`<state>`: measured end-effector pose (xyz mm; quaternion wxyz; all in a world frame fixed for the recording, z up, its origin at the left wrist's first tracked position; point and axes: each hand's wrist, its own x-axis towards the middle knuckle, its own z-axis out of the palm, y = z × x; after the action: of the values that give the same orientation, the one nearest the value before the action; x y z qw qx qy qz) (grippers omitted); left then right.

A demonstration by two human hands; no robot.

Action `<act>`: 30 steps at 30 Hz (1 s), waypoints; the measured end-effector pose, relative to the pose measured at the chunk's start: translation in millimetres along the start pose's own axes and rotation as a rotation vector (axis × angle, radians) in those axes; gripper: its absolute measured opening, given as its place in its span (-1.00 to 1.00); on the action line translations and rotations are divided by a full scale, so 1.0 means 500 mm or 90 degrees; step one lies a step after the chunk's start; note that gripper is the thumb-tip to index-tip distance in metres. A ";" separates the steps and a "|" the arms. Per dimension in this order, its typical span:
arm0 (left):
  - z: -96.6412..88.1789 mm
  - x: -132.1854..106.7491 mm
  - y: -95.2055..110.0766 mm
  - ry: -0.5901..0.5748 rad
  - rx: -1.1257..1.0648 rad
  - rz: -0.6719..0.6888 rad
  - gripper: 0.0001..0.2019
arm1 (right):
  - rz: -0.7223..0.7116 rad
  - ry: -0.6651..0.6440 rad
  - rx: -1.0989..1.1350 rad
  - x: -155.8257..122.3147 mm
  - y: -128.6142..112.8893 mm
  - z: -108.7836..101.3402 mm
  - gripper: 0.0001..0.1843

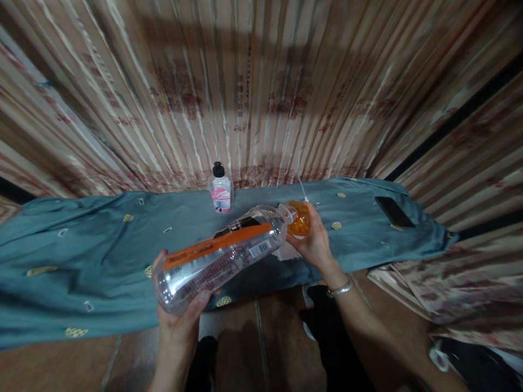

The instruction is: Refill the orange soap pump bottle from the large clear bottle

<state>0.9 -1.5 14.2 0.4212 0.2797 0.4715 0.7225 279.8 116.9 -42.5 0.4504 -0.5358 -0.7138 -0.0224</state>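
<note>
My left hand (182, 321) is wrapped around the base of a large clear plastic bottle (229, 258) with an orange and silver label. The bottle lies tilted across the view, its neck pointing right and up. My right hand (314, 239) is closed around an orange see-through object (300, 218) at the bottle's mouth; whether it is a cap or a small container I cannot tell. A thin white tube (301, 188) sticks up beside my right fingers. Partly hidden beneath the bottle neck is something whitish (286, 251), perhaps paper or cloth.
A small clear bottle (221, 193) with a black cap and pink label stands upright behind the large one. A dark phone (394, 212) lies at the right on the green cloth (102, 234) covering the bench. A patterned curtain (245, 98) hangs behind.
</note>
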 end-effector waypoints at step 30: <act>-0.006 0.001 -0.010 -0.009 -0.012 0.016 -0.04 | 0.011 -0.007 0.000 0.001 0.000 0.000 0.05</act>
<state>0.0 -1.3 8.5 0.4179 0.2871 0.4581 0.7301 279.7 117.1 -42.1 0.4465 -0.5423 -0.7116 -0.0153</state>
